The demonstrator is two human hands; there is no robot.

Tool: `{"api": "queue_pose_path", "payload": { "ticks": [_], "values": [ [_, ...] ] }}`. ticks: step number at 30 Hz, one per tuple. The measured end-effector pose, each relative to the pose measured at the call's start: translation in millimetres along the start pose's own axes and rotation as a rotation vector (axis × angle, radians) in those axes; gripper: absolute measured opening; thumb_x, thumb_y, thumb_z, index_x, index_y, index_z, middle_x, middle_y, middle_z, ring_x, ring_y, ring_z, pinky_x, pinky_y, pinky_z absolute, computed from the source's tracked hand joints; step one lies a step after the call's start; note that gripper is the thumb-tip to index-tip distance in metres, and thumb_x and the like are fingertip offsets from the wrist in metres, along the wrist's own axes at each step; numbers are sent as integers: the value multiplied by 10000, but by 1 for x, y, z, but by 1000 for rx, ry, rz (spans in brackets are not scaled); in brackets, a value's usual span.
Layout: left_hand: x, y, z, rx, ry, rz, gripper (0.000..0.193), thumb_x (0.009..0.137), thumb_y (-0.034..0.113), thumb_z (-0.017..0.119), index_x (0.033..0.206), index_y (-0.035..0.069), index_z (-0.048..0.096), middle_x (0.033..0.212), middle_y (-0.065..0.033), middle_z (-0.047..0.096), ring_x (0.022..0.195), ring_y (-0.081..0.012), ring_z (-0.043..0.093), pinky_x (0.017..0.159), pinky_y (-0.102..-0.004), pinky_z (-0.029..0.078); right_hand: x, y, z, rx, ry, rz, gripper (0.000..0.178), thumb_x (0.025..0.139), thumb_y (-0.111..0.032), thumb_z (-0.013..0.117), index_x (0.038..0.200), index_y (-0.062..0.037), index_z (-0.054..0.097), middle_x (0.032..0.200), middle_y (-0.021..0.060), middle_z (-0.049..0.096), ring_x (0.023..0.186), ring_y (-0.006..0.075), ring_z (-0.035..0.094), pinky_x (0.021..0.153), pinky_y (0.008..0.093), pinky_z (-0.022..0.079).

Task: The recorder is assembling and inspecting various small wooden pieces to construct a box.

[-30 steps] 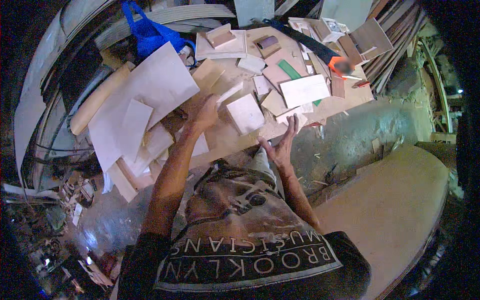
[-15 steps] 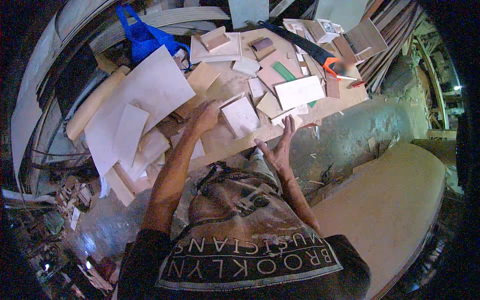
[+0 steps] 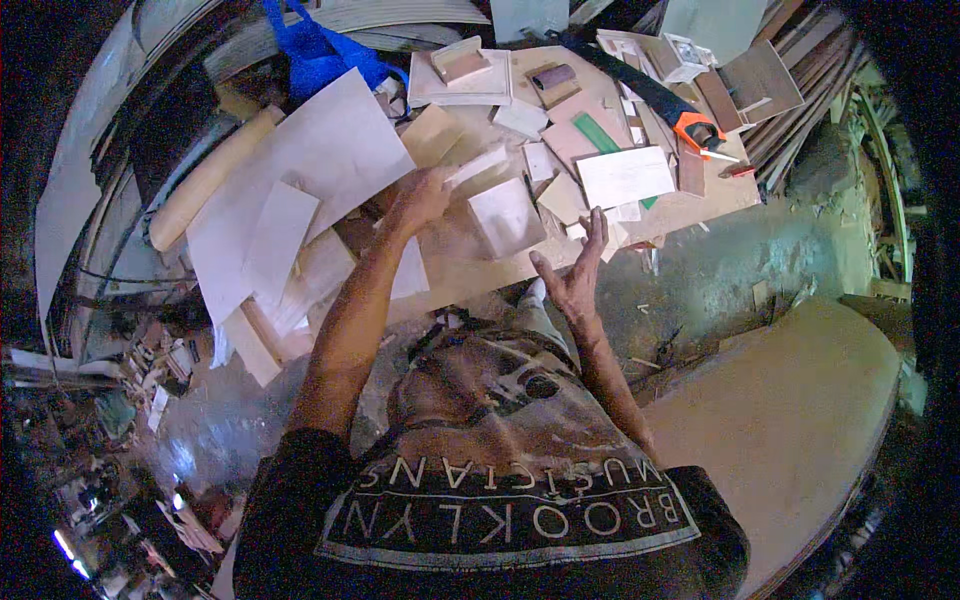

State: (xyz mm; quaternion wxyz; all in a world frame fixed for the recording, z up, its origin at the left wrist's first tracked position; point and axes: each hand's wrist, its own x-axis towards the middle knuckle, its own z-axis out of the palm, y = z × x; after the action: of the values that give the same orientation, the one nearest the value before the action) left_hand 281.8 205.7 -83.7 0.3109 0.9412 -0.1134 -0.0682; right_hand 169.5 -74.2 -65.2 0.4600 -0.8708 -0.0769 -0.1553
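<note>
My left hand [image 3: 425, 197] is closed on the near end of a small pale wood strip [image 3: 480, 168], which juts away to the right, seemingly raised off the worktable [image 3: 470, 268]. Just right of that hand lies a squarish pale block [image 3: 507, 218]. My right hand [image 3: 578, 280] is at the table's near edge with its fingers spread and nothing in them. Beyond its fingertips are a white rectangular board [image 3: 627, 178], a small tan wood piece [image 3: 563, 199] and a green strip [image 3: 596, 133].
A large pale sheet [image 3: 310, 190] and smaller offcuts cover the table's left side. At the far right lies a handsaw [image 3: 640, 85] with an orange handle. A blue bag [image 3: 325, 55] sits at the back left. A big brown board [image 3: 790, 420] stands at the lower right.
My left hand has moved slightly away from me, and the wood strip in it has lifted and swung clear of the pale block. The whole view has shifted a little; my right hand stays open.
</note>
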Motion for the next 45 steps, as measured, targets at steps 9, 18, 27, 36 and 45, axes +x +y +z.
{"api": "queue_pose_path", "payload": {
  "ticks": [9,18,27,36,45],
  "values": [
    [-18,-16,10,47,-137,9,290,894,166,537,1134,27,621,1093,-251,633,1042,-435,590,899,-500,475,-9,6,1,58,-27,98,1098,711,-270,824,1504,-25,105,1506,247,169,1360,388,292,1101,483,310],
    [-5,16,17,-5,-217,-4,331,874,84,506,1188,25,593,1103,-274,623,1046,-455,587,900,-489,476,2,13,25,-38,-199,136,1237,585,-271,895,1495,-9,99,1527,281,137,1417,440,180,1147,483,257],
    [-12,-19,43,-62,-204,41,372,859,46,504,1223,16,572,1113,-268,626,1066,-443,583,908,-479,479,14,9,37,51,-319,148,1264,590,-316,896,1496,19,81,1505,290,217,1398,434,242,1142,477,256],
    [8,19,1,-218,-423,-77,415,869,185,608,1247,15,583,1190,-190,635,1091,-320,615,959,-381,464,18,9,37,161,-381,225,1243,595,-263,902,1491,22,89,1512,284,204,1392,423,269,1104,456,338],
    [85,9,12,-355,-887,-253,560,857,314,703,1335,77,534,1269,-111,594,1132,-226,561,952,-357,465,15,27,33,198,-362,209,1298,576,-357,913,1494,13,73,1533,304,127,1403,474,212,1142,506,246]
  ]
}}
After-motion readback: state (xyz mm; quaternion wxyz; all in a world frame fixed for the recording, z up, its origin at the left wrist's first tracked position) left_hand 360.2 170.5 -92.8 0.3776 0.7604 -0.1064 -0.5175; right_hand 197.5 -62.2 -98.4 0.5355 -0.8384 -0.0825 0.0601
